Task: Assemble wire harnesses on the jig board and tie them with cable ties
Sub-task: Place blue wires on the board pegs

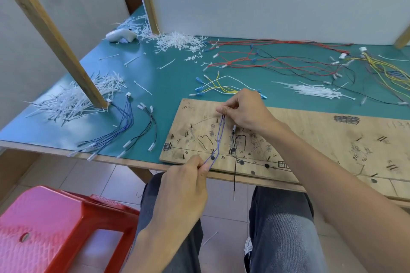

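Closest in, the left hand [184, 186] sits at the near edge of the bench, thumb and fingers pinching the lower end of a few thin purple wires [218, 139]. The right hand [246, 111] is curled over the far edge of the jig board [310, 131] and pinches the upper end of the same wires, so they run taut between the two hands across the board's left part, passing close by a nail [213, 151] near the front edge. Whether they are hooked round it I cannot tell.

Just right of them a single black wire [234, 168] with white terminals lies across the board and hangs off the front of the bench over the person's jeans [281, 217]. I see no cable tie on either set. The long right stretch of the board, with its pen marks, carries no wire.

By my reckoning the job is at an early stage: routing has only begun, and tying is all left to do.

Stock waits around the board on the green table [166, 86]: blue wires [124, 126] and more black leads [150, 126] to the left, yellow and white wires [219, 86] just behind, red and black wires [277, 57] further back. Loose cable ties [315, 91] lie to the right, with another heap [75, 99] at the left round a wooden post. A red stool [44, 228] stands on the floor at lower left
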Demonstrator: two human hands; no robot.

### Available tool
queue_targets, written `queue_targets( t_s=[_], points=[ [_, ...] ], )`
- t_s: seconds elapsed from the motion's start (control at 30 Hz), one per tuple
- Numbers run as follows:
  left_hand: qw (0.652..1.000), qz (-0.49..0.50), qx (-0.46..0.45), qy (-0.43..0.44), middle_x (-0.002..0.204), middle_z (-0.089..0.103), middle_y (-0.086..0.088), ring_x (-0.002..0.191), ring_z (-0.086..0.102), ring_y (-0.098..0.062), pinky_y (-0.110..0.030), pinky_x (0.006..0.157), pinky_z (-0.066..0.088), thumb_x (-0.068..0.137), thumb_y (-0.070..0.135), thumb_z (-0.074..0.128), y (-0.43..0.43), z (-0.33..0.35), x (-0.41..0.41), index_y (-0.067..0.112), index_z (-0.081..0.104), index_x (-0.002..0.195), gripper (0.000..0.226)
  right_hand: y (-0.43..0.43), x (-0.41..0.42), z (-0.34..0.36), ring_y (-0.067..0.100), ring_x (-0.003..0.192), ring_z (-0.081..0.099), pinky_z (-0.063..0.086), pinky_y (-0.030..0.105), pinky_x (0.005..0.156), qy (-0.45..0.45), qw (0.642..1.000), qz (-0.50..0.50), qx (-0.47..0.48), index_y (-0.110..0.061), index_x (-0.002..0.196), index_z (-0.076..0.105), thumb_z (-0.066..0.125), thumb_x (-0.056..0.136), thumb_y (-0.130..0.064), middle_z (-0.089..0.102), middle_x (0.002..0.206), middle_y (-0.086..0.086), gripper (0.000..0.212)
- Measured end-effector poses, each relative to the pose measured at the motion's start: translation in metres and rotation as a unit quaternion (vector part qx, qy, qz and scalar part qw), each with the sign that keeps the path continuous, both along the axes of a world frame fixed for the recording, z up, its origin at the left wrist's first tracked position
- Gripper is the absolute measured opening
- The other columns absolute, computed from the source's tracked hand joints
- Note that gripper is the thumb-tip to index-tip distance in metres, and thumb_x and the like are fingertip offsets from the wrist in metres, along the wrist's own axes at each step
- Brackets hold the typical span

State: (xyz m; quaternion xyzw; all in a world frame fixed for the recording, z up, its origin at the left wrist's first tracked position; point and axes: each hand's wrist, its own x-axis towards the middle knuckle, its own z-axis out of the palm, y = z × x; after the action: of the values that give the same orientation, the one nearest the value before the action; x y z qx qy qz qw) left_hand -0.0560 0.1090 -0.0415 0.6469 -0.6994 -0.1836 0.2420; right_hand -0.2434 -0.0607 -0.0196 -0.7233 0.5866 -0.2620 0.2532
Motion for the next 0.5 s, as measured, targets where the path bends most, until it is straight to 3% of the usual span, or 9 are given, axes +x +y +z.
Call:
queue_targets(
  t_s=[0.07,0.17,0.23,0.3,0.37,0.5],
  points=[
    [0.998,-0.019,0.032,-0.052,0.069,0.051,0.01,0.069,0.051,-0.02,-0.04,0.062,0.043,0.108,0.042,0.042,0.0,0.002,0.002,0.031,0.048,0.087,0.025,0.001,0.001,-0.001,0.005,0.049,0.054,0.038,0.015,0.052,0.017,1.0,0.006,-0.014,-0.026,0.094,0.086,0.077,0.096,-0.036,0.075,0.066,0.0,0.014],
    [0.99,-0.048,0.063,-0.12,0.078,0.058,0.01,0.077,0.058,-0.022,-0.038,0.068,0.047,0.109,0.046,0.031,0.004,0.01,0.001,0.034,0.042,0.089,0.025,0.006,0.0,-0.002,0.011,0.059,0.059,0.045,0.028,0.064,0.052,0.998,0.014,-0.033,-0.028,0.091,0.086,0.077,0.094,-0.037,0.075,0.067,-0.002,0.013],
    [0.984,-0.06,0.084,-0.144,0.083,0.061,0.009,0.08,0.06,-0.021,-0.04,0.073,0.052,0.109,0.047,0.026,0.004,0.01,0.002,0.034,0.041,0.092,0.026,0.011,0.004,-0.002,0.011,0.066,0.063,0.05,0.029,0.071,0.064,0.997,0.023,-0.04,-0.026,0.094,0.085,0.076,0.094,-0.037,0.073,0.07,-0.006,0.014],
    [0.98,-0.063,0.095,-0.163,0.084,0.06,0.007,0.078,0.058,-0.02,-0.039,0.073,0.053,0.109,0.046,0.025,0.003,0.013,-0.001,0.034,0.04,0.093,0.025,0.018,0.006,0.0,0.016,0.089,0.065,0.054,0.037,0.087,0.099,0.993,0.016,-0.059,-0.026,0.107,0.082,0.072,0.095,-0.039,0.071,0.086,-0.009,0.02],
    [0.979,-0.065,0.09,-0.168,0.085,0.06,0.006,0.078,0.056,-0.018,-0.036,0.071,0.051,0.11,0.045,0.026,0.004,0.018,-0.001,0.033,0.04,0.094,0.024,0.028,0.008,0.002,0.021,0.109,0.056,0.048,0.046,0.097,0.113,0.989,-0.002,-0.093,-0.028,0.115,0.079,0.069,0.097,-0.041,0.065,0.104,-0.007,0.024],
    [0.979,-0.064,0.105,-0.161,0.087,0.063,0.004,0.08,0.059,-0.02,-0.038,0.072,0.052,0.11,0.045,0.03,0.001,0.019,0.005,0.029,0.048,0.094,0.029,0.066,0.012,0.006,0.016,0.107,0.051,0.044,0.044,0.095,0.097,0.983,0.101,-0.12,-0.03,0.109,0.08,0.07,0.096,-0.046,0.066,0.105,-0.01,0.022]
  ],
)
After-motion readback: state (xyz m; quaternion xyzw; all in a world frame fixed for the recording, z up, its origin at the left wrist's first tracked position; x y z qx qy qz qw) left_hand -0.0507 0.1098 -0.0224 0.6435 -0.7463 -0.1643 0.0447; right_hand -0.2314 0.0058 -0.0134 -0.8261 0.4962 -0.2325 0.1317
